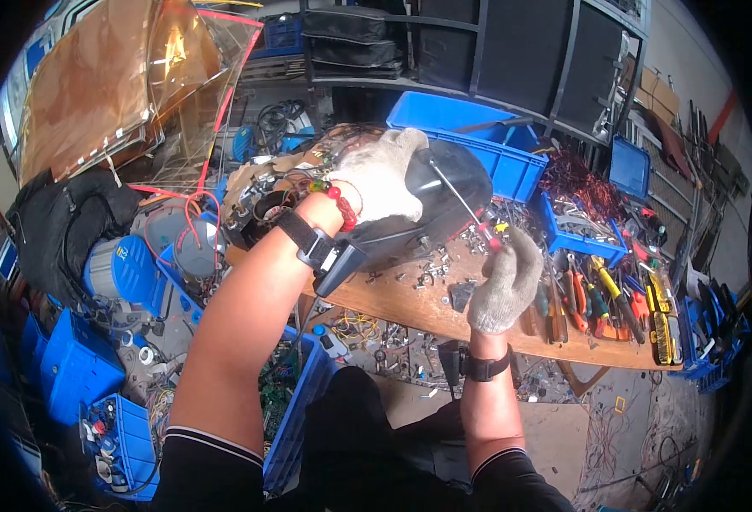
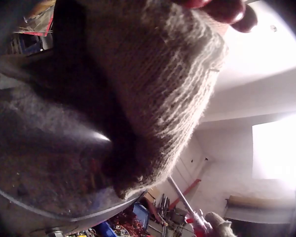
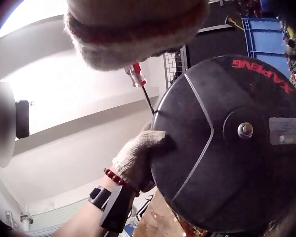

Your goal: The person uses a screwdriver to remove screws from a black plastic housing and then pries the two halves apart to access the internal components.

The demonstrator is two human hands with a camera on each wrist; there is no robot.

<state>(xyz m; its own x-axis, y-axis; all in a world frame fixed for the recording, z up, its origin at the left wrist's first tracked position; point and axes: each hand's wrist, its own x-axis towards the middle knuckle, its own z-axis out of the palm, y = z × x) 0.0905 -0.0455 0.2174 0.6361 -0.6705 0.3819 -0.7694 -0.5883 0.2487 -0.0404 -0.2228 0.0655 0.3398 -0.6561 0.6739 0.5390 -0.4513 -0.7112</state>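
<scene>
A black round disc-shaped housing (image 3: 212, 168) with red lettering and a bolt at its centre stands tilted over the wooden bench. My gloved left hand (image 1: 384, 175) grips its near-left rim, the thumb lying along the front face in the right wrist view. In my gloved right hand (image 1: 508, 286) is a screwdriver (image 1: 457, 198) with a clear and red handle. Its long shaft points up and left, the tip right at the rim beside my left fingers. Much of the housing's far side is hidden behind my left hand in the head view.
Pliers and screwdrivers (image 1: 610, 294) lie in a row on the bench's right side. Screws and metal bits (image 1: 431, 271) are scattered over the bench top (image 1: 393, 300). Behind stands a large blue bin (image 1: 512, 171), with a blue tray (image 1: 593, 247) of metal parts to its right. Blue crates (image 1: 77, 363) fill the floor at left.
</scene>
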